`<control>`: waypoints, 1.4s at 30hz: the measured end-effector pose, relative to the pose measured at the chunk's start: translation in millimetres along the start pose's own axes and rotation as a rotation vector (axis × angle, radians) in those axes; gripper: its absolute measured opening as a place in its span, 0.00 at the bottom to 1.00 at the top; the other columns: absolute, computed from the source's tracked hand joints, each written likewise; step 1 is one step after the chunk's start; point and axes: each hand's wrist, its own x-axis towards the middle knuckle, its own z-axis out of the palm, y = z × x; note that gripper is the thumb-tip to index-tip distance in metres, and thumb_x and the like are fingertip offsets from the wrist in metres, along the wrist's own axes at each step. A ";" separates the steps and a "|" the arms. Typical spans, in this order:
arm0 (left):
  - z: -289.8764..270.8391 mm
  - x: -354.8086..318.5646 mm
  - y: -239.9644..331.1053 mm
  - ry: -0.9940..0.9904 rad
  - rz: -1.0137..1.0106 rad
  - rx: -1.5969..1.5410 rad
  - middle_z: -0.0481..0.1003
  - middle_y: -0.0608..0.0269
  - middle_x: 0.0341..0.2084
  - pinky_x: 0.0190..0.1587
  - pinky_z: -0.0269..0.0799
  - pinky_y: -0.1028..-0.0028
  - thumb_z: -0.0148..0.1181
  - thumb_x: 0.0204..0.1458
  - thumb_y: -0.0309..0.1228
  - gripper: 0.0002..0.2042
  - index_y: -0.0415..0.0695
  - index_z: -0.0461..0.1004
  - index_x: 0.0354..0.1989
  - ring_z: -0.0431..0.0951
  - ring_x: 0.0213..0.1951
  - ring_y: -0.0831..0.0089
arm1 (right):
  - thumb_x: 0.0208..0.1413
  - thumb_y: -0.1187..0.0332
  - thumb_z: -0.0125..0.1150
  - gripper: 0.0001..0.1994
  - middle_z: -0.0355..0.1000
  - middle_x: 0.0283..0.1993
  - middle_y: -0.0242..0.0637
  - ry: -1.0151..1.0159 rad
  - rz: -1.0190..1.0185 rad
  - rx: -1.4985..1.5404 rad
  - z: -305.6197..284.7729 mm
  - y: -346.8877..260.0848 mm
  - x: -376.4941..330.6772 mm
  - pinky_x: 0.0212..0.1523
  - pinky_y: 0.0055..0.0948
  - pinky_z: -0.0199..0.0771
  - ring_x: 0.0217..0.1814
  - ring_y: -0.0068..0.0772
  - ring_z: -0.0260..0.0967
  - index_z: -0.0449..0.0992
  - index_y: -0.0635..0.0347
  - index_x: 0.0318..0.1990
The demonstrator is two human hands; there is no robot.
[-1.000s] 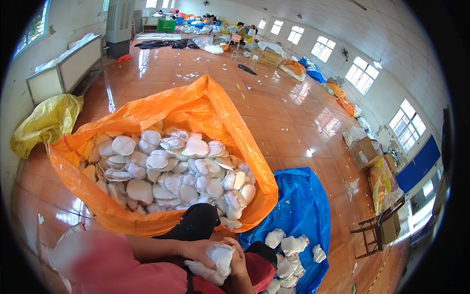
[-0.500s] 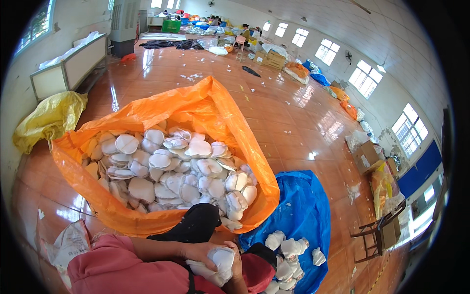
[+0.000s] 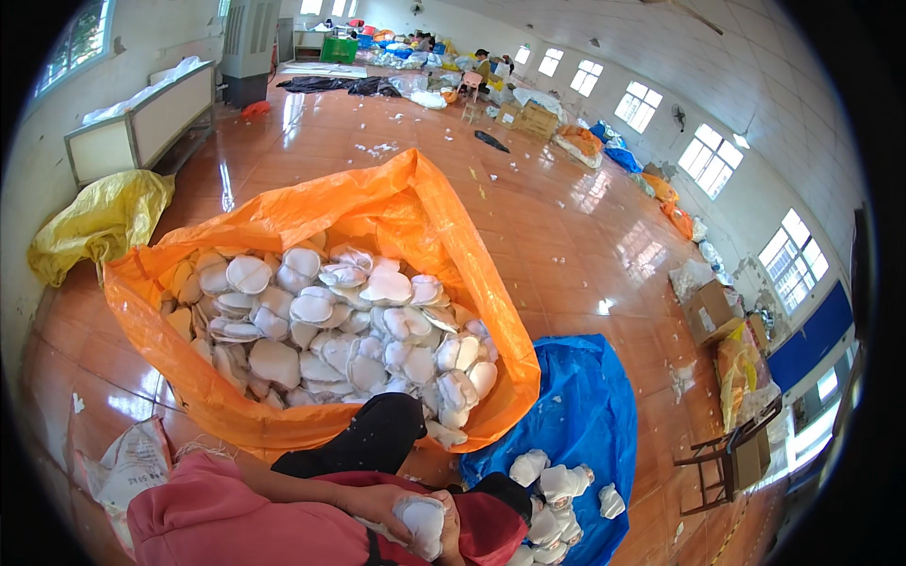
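Low in front of my body, a bundle of white rounded cloth pads (image 3: 422,526) is squeezed between my two hands. My left hand (image 3: 379,507) wraps its near left side, fingers curled over the top. On the other side my right hand (image 3: 451,530) presses against it, partly hidden by the bundle. Just beyond my black-clad knee, an orange sack (image 3: 491,311) lies wide open, heaped with loose white pads (image 3: 330,349). To its right a blue sheet or sack (image 3: 604,406) carries several bunched white bundles (image 3: 563,483).
A yellow sack (image 3: 104,222) slumps by the left wall, near a long pale bench (image 3: 142,127). A white printed sack (image 3: 127,472) lies at my left. At the right stand a wooden chair (image 3: 722,462) and a cardboard box (image 3: 710,311). More sacks line the far walls.
Both hands have moved slightly lower and closer to my body with the pad bundle, and less of it shows. The whole view has shifted slightly; the sacks look unchanged.
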 end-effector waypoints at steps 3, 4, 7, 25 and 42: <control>6.5 -3.3 4.8 0.014 -0.041 -0.063 0.77 0.62 0.48 0.57 0.70 0.71 0.71 0.48 0.29 0.30 0.41 0.66 0.61 0.75 0.51 0.73 | 0.66 0.52 0.53 0.17 0.72 0.41 0.34 0.005 -0.035 0.001 1.4 2.1 -6.9 0.46 0.28 0.75 0.42 0.27 0.71 0.69 0.58 0.46; 7.8 -6.6 7.4 0.030 -0.053 -0.086 0.77 0.62 0.48 0.57 0.70 0.71 0.71 0.48 0.29 0.30 0.41 0.66 0.61 0.75 0.51 0.74 | 0.66 0.52 0.53 0.17 0.72 0.41 0.34 0.001 -0.052 -0.001 3.2 2.7 -7.8 0.46 0.28 0.75 0.42 0.26 0.71 0.69 0.58 0.46; 7.3 -14.1 11.9 0.094 -0.048 -0.108 0.77 0.63 0.47 0.56 0.70 0.72 0.72 0.48 0.29 0.31 0.41 0.67 0.61 0.76 0.50 0.74 | 0.66 0.51 0.53 0.18 0.72 0.41 0.33 0.018 -0.115 -0.016 2.4 4.8 -12.4 0.46 0.27 0.74 0.42 0.25 0.70 0.69 0.58 0.46; -43.5 -22.9 3.6 0.391 0.070 -0.221 0.74 0.64 0.50 0.59 0.66 0.70 0.76 0.38 0.27 0.38 0.41 0.65 0.62 0.72 0.53 0.73 | 0.58 0.54 0.64 0.30 0.65 0.61 0.38 -0.113 -0.086 -0.022 25.8 -24.1 21.1 0.65 0.33 0.60 0.64 0.34 0.62 0.63 0.59 0.63; -65.2 -26.4 2.0 0.268 -0.070 0.485 0.75 0.60 0.47 0.55 0.69 0.69 0.79 0.38 0.36 0.35 0.43 0.69 0.56 0.75 0.51 0.67 | 0.49 0.74 0.59 0.33 0.61 0.62 0.40 -0.094 0.045 -0.424 27.8 -14.4 31.3 0.66 0.31 0.58 0.65 0.33 0.59 0.60 0.58 0.67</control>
